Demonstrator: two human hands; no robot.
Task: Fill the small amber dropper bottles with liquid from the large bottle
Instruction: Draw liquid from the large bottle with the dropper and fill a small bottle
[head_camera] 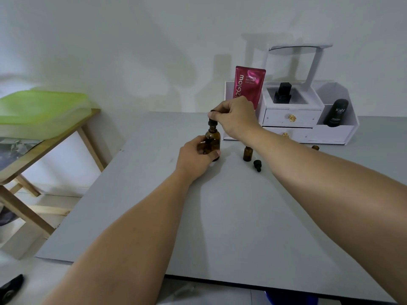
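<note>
Far off to the left of both hands, a wooden side table (47,137) carries a pale green lidded box (41,106). On the grey tabletop (231,216), the left hand (195,158) is wrapped around the lower body of the large amber bottle (213,139), which stands upright. Directly above it, the right hand (234,117) pinches the black dropper cap (212,119) at the bottle's neck between thumb and fingers. Just right of the left hand and under the right forearm, a small amber bottle (247,153) stands uncapped, with a loose black dropper top (257,165) lying on its side beside it. Another small amber bottle (315,147) peeks out past the right forearm. Behind the right hand stands a white organiser (308,126) with a pink pouch (250,85) and a black tube (335,112).
</note>
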